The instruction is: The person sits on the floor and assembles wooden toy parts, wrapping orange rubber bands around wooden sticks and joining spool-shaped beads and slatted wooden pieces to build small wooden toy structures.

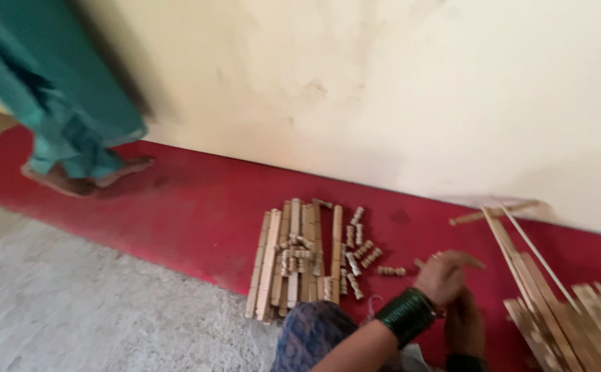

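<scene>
Count: two hands, left and right; two stacks of wooden strips; small wooden pegs, number blurred; one bystander's foot.

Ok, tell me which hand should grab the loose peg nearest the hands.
Probably left. The left hand hovers just beside the loose peg, while the right hand sits lower and farther from it.

wood slats side by side on floor left of fingers, small pegs on and just right of slats, slat stack right of fingers, wall behind, passer-by's foot far left
</scene>
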A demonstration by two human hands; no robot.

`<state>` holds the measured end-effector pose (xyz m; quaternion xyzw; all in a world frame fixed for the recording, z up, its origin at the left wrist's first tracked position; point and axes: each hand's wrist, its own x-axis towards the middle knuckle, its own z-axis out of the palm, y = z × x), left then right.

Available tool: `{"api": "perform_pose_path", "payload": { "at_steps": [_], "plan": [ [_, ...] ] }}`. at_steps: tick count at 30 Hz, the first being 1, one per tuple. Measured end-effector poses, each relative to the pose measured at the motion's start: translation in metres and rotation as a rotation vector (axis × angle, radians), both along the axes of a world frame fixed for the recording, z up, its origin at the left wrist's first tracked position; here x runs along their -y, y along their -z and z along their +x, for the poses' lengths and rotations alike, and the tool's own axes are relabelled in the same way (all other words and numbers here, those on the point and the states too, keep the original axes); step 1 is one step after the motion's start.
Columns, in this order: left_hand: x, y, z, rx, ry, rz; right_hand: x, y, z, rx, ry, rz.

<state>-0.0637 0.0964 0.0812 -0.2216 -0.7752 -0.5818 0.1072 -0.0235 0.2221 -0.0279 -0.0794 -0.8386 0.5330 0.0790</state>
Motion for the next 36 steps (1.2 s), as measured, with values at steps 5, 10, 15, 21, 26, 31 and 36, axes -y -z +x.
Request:
{"api": "perform_pose_path", "payload": {
  "at_steps": [5, 10, 15, 21, 26, 31, 36],
  "plan": [
    [0.010, -0.004, -0.003, 0.131, -0.030, -0.011, -0.011, 0.032, 0.008, 0.018, -0.051, 0.117],
    [0.014, -0.009, -0.001, 0.012, 0.029, 0.066, -0.017, 0.031, 0.006, 0.158, -0.022, -0.036],
    [-0.001, -0.015, -0.002, 0.001, 0.049, 0.061, 0.001, -0.030, -0.004, 0.016, -0.048, -0.173],
    [-0.006, -0.020, -0.003, 0.134, 0.104, 0.061, 0.000, -0.044, 0.001, 0.018, -0.048, -0.074],
    [-0.005, -0.019, -0.010, 0.063, 0.092, 0.137, -0.013, 0.019, 0.004, 0.025, 0.033, -0.016],
    [-0.002, -0.021, -0.015, -0.014, 0.058, 0.071, -0.035, 0.069, 0.007, 0.069, 0.062, 0.087],
    [-0.005, -0.021, -0.012, 0.010, 0.089, 0.097, -0.043, 0.075, 0.004, -0.106, 0.114, 0.333]
  ]
}}
